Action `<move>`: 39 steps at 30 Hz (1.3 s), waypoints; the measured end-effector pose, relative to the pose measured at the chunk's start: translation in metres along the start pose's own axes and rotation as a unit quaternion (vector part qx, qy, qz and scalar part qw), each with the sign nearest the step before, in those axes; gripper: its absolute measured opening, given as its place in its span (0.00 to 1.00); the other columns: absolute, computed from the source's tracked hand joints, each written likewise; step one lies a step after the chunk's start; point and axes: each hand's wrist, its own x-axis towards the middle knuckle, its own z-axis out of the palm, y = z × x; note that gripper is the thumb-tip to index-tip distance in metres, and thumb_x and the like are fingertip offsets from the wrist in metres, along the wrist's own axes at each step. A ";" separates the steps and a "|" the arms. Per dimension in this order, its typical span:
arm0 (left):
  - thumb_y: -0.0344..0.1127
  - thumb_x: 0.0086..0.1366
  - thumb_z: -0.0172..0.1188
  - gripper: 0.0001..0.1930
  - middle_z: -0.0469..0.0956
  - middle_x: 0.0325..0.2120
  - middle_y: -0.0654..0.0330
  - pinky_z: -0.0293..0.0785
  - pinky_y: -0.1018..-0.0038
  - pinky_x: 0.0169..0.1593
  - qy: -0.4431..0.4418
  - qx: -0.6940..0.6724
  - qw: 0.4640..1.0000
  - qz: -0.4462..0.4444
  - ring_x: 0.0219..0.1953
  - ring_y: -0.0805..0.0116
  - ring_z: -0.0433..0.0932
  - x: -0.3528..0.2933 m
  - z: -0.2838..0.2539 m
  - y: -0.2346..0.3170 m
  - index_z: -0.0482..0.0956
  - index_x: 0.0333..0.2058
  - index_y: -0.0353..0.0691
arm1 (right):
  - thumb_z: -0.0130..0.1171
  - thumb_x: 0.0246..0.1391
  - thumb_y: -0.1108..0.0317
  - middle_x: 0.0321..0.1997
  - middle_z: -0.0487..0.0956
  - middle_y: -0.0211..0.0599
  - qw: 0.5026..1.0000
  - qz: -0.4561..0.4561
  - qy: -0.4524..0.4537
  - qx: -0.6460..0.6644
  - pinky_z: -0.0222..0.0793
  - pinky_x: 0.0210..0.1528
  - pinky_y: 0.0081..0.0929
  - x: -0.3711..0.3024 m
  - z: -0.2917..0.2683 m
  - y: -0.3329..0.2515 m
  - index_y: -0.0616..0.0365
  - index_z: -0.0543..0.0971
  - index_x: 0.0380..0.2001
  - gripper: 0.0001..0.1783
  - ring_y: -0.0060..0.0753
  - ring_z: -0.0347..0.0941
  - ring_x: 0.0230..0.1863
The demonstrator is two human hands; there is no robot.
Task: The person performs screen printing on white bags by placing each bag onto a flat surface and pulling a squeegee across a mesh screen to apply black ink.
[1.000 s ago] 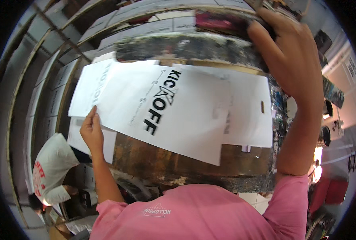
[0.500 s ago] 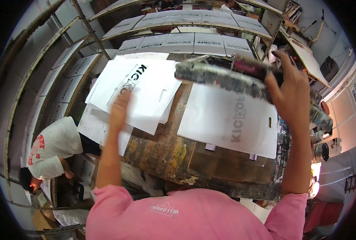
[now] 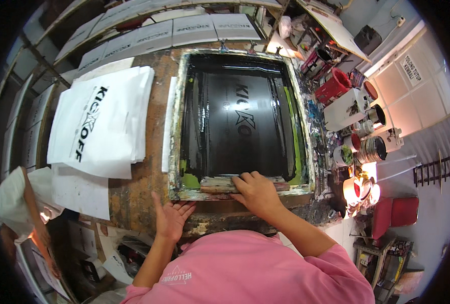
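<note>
A screen printing frame [image 3: 306, 147] with a paint-smeared rim lies flat on the worktable, its mesh [image 3: 225, 147] coated with wet black ink. Dark lettering shows through the mesh. At the frame's near end, my right hand [image 3: 257, 193] is closed around a wooden squeegee [image 3: 217, 187], which lies crosswise. My left hand [image 3: 172, 220] rests by the frame's near left corner, palm turned up and fingers spread, with nothing in it. Left of the frame is a stack of white printed bags [image 3: 118, 121]. A white edge [image 3: 169, 121] peeks out beneath the frame's left side; the rest is covered.
Racks with printed white sheets [image 3: 194, 31] stand behind and left of the stained table [image 3: 151, 167]. Paint cans and a red bucket [image 3: 334, 85] crowd the right side. Another person [image 3: 25, 202] bends at the lower left. A red chair [image 3: 403, 210] stands at the right.
The raised frame has come down flat over the white bag on the table. My right hand has moved to the squeegee, and my left hand has left the stack. The view has shifted right.
</note>
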 end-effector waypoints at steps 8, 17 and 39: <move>0.84 0.61 0.38 0.59 0.69 0.54 0.40 0.69 0.53 0.63 0.071 0.034 0.997 0.009 0.56 0.49 0.74 -0.005 0.003 -0.004 0.54 0.63 0.23 | 0.71 0.48 0.58 0.40 0.74 0.36 0.988 -0.057 0.129 -0.069 0.76 0.41 0.43 0.145 0.013 0.104 0.53 0.78 0.45 0.22 0.45 0.74 0.44; 0.80 0.67 0.36 0.47 0.78 0.49 0.49 0.71 0.56 0.62 0.025 0.029 0.997 0.061 0.51 0.55 0.78 -0.011 0.007 -0.003 0.67 0.55 0.34 | 0.55 0.62 0.42 0.41 0.84 0.44 0.994 -0.050 0.048 -0.079 0.76 0.47 0.50 0.319 -0.052 0.218 0.51 0.82 0.41 0.23 0.52 0.81 0.46; 0.81 0.63 0.40 0.54 0.77 0.55 0.42 0.64 0.51 0.69 -0.183 0.011 0.963 0.198 0.58 0.46 0.77 -0.038 0.031 0.033 0.60 0.63 0.28 | 0.63 0.56 0.51 0.36 0.73 0.43 0.998 -0.013 0.057 -0.013 0.76 0.44 0.47 0.010 -0.121 -0.019 0.59 0.74 0.42 0.22 0.49 0.72 0.46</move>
